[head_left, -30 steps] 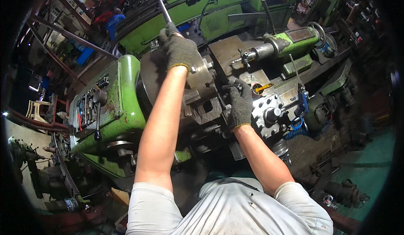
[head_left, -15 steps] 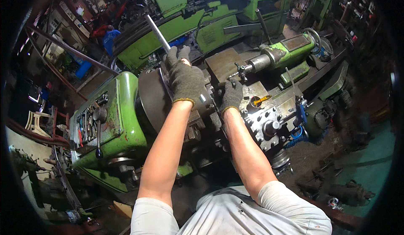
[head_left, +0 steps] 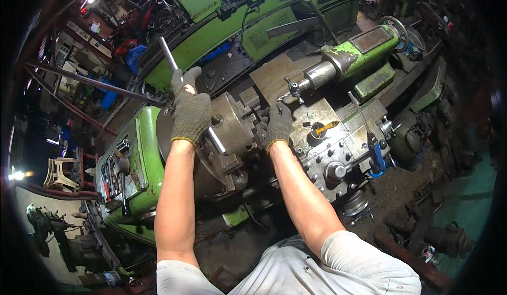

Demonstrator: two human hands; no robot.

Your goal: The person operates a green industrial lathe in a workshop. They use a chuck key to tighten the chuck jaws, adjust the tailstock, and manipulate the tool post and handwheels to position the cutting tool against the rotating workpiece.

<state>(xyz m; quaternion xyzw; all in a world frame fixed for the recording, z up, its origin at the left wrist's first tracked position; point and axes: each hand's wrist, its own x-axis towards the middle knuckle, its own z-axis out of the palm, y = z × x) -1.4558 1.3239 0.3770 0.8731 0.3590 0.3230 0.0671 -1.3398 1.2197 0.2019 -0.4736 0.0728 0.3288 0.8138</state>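
Observation:
Both my hands wear dark grey work gloves. My left hand [head_left: 190, 111] is wrapped round a bright round steel bar [head_left: 168, 53], which slants in front of the big lathe chuck [head_left: 236, 123]. The bar's upper end sticks out beyond my fingers, and its lower end shows below my palm against the chuck. My right hand [head_left: 278, 123] is closed at the chuck's jaw side, and what its fingers grip is hidden. Just beyond it, a drill bit [head_left: 283, 97] sits in a small drill chuck [head_left: 294, 88] on the tailstock [head_left: 359, 57].
Right of my right hand are the tool post [head_left: 335, 172] and a yellow-handled tool [head_left: 327, 127] lying on the carriage. A blue-handled tool [head_left: 376, 157] stands by them. Small tools lie on the green headstock [head_left: 148, 152]. Another green machine [head_left: 269, 36] stands behind.
My left hand and the steel bar have shifted left, uncovering more of the chuck and the bar's lower end. My right hand stays by the jaws. The whole view has shifted slightly.

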